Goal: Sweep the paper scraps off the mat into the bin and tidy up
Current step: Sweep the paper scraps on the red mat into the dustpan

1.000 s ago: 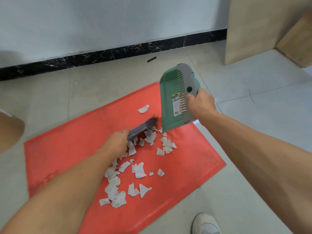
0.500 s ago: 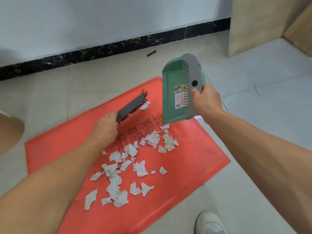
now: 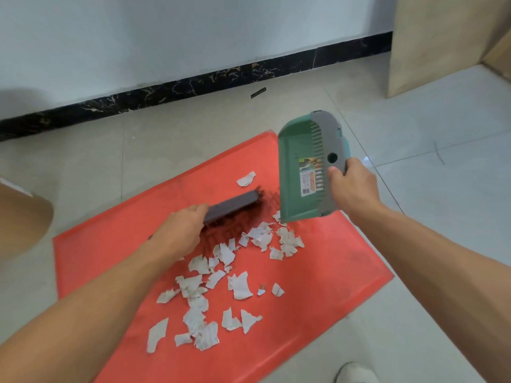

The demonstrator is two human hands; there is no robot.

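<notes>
Two hands at work over a red mat (image 3: pixel 345 275)
Left hand (image 3: pixel 179 230), fingers wrapped round a brush (image 3: pixel 231 205), sits beside scraps (image 3: pixel 235 275) strewn mid-mat; right hand (image 3: pixel 352 187), fingers clamped on a dustpan (image 3: pixel 296 172), tilts it just above them

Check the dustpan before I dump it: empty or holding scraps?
Empty: the dustpan, tilted up in the right hand, shows bare green; the scraps lie on the mat.

Pale tiled floor (image 3: pixel 414 313) carries a red mat (image 3: pixel 326 272) strewn with torn paper scraps (image 3: pixel 240 286).
</notes>
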